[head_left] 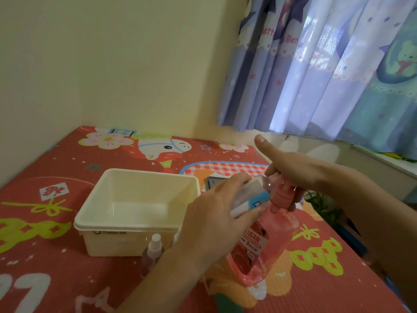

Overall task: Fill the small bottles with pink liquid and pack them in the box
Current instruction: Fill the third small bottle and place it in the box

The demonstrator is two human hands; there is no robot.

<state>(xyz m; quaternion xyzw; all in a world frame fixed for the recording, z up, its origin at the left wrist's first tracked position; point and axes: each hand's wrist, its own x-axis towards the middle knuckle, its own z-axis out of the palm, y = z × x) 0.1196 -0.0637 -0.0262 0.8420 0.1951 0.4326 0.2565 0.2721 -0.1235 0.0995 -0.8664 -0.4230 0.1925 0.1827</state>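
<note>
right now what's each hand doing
Left hand: holding a small clear bottle, tilted.
Right hand: gripping the pump of the big pink bottle.

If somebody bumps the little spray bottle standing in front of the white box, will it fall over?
Probably, yes. The little spray bottle is tall and narrow and stands upright on a soft-looking printed mat, so a nudge could tip it. On its side, its round body would likely roll. It looks like small, thin plastic with pinkish liquid inside, so probably light.
</note>
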